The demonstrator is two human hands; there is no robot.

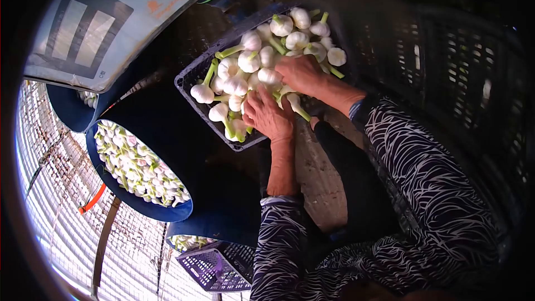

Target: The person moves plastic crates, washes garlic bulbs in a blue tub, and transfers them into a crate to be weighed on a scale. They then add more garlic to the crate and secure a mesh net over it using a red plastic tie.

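Note:
Fresh garlic bulbs [248, 61] with short green stems fill a dark plastic crate [186, 86] in front of me. My left hand [270, 114] lies on the bulbs near the crate's close side, its fingers spread and slightly bent. Farther right, my right hand [302, 74] reaches into the pile with its fingers curled around a garlic bulb [270, 76]; the fingertips are partly hidden among the other bulbs. A stemmed bulb [297, 106] lies close beside the two hands.
Blue drums [139, 208] stand on the left, the middle one full of trimmed garlic [136, 161]. A purple crate [209, 270] sits at the bottom left. A white printed panel [120, 8] juts in at upper left. Dark perforated crates [412, 61] line the right.

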